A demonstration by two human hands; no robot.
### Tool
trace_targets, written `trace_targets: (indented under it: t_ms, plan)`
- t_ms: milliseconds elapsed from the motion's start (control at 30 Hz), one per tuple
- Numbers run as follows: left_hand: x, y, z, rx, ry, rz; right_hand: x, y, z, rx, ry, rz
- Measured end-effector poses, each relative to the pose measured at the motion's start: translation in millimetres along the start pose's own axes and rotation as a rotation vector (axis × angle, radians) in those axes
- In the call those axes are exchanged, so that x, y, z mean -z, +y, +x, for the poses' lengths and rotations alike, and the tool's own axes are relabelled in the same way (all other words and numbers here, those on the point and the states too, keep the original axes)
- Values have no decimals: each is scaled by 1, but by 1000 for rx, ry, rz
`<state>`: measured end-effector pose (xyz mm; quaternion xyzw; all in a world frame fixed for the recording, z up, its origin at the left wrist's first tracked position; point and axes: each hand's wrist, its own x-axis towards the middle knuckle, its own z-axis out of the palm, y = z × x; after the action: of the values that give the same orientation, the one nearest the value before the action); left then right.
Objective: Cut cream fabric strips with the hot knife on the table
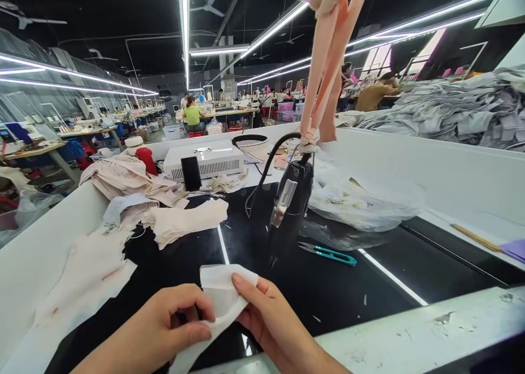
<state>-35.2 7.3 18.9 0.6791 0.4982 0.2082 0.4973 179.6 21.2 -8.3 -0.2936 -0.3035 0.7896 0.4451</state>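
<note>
A folded white fabric piece is held up over the black tabletop at the near edge. My right hand pinches its upper right part, thumb on top and fingers behind. My left hand has its fingers curled, with thumb and forefinger closed at the fabric's left edge; the lower end of the fabric runs down behind this hand. Beyond my hands a black handheld device hangs upright from knotted pink cloth strips. To its right lie teal thread snips.
On the left are cream fabric pieces and a larger pale cloth pile. A white vented box and a phone stand behind. A clear plastic bag holds scraps. White side walls border the table.
</note>
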Motion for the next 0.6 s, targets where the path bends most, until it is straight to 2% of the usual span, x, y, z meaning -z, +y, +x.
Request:
trace_targets:
  t_ms: [67, 167, 233, 300, 467, 600]
  plan:
    - [-3, -15, 5, 67, 59, -135, 0, -3, 0, 30, 23, 26]
    - [-9, -26, 16, -30, 140, -266, 0, -1, -2, 41, 31, 38]
    - [-15, -25, 24, -123, 138, -339, 0, 3, -3, 46, 24, 22]
    - [-21, -20, 30, -157, 129, -421, 3, 9, -2, 66, 8, -16]
    - [-31, -11, 33, -103, 222, -547, 18, 18, 2, 154, -14, -244]
    - [-32, -2, 27, -27, 312, -585, 20, 17, -5, 88, -115, -322]
